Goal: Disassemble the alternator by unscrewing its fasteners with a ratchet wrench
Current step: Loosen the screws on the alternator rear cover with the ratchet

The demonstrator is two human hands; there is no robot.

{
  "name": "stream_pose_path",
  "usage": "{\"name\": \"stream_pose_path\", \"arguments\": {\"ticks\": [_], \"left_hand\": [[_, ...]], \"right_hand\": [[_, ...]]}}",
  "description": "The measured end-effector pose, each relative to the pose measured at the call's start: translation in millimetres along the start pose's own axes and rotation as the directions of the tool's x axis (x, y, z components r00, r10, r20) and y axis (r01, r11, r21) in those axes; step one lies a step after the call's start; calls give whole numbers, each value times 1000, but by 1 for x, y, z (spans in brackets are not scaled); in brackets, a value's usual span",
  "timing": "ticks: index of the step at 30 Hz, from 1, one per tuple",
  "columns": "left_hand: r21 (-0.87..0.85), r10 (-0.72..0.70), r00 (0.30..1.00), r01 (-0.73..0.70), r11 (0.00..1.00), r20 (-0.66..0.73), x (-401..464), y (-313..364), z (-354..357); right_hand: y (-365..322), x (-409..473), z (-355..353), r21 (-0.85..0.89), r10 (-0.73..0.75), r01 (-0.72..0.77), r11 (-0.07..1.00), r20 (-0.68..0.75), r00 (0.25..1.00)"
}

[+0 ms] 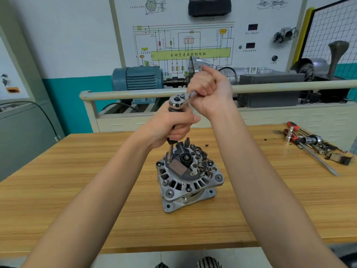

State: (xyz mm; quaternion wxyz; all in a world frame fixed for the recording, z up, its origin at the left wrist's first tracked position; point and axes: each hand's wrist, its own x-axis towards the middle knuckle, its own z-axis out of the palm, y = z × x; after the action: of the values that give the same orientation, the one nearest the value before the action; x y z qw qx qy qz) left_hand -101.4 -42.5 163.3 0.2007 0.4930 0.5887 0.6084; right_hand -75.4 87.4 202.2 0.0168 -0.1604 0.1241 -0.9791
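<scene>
I'm seeing the alternator [188, 177] standing mid-frame on the wooden table [77, 190]. My left hand [170, 126] is gripping the extension shaft [170, 151]; my right hand [209, 91] is clenching the ratchet wrench [178, 100] handle above. Loose tools [309, 144] are lying at right.

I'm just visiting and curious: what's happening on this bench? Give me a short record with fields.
activity: unscrewing a fastener on an alternator
alternator: stands on the wooden table, its top cover off
ratchet wrench: on a vertical extension bar, socket seated at the alternator's upper left
left hand: grips the extension bar
right hand: grips the ratchet handle
spare tools: lie on the table at far right
</scene>
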Motion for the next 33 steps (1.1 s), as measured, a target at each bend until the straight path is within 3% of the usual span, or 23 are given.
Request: {"name": "stream_pose_path", "arguments": {"ticks": [2, 4, 7, 9, 11, 13, 15, 18, 21, 24, 27, 30, 33], "left_hand": [[-7, 26, 994, -27, 1000, -105, -2, -1, 2], [-1, 49, 966, -52, 999, -255, -2, -2, 6], [73, 72, 859, -41, 996, -508, 2, -4, 12], [186, 120, 779, -4, 982, -615, 5, -5, 17], [242, 156, 751, 5, 970, -641, 6, -6, 21], [213, 144, 766, -9, 977, -627, 5, -6, 20], [156, 109, 832, -27, 987, -544, 1, -4, 14], [183, 121, 930, -60, 981, -346, -3, 1, 2], [218, 106, 984, -72, 973, -145, -3, 6, -3], [93, 10, 1000, -9, 996, -14, 1, 7, 0], [18, -31, 999, 30, 999, 23, 3, 4, 0], [-34, 10, 997, -12, 999, -81, 0, -1, -2], [-21, 61, 957, -70, 997, -285, -2, -4, 2]], "right_hand": [[6, -13, 0, 34, -174, 173, 984, 16, 985], [18, -31, -1, -15, -399, 401, 916, 55, 915], [53, -58, -10, -132, -679, 723, 678, 264, 685], [74, -68, -15, -150, -760, 858, 492, 406, 507], [80, -69, -16, -161, -785, 906, 392, 455, 421], [72, -66, -13, -179, -767, 882, 435, 440, 468], [55, -61, -9, -186, -703, 786, 590, 360, 613], [23, -42, -4, -129, -487, 504, 854, 142, 862], [4, -17, -1, -45, -209, 208, 977, -4, 978], [-3, 3, -3, 16, 0, 1, 1000, -64, 998], [-2, 4, -6, 71, 4, -3, 997, -18, 1000], [6, -12, -4, 85, -175, 173, 981, 27, 984], [27, -36, -5, -20, -473, 477, 879, 95, 876]]}}
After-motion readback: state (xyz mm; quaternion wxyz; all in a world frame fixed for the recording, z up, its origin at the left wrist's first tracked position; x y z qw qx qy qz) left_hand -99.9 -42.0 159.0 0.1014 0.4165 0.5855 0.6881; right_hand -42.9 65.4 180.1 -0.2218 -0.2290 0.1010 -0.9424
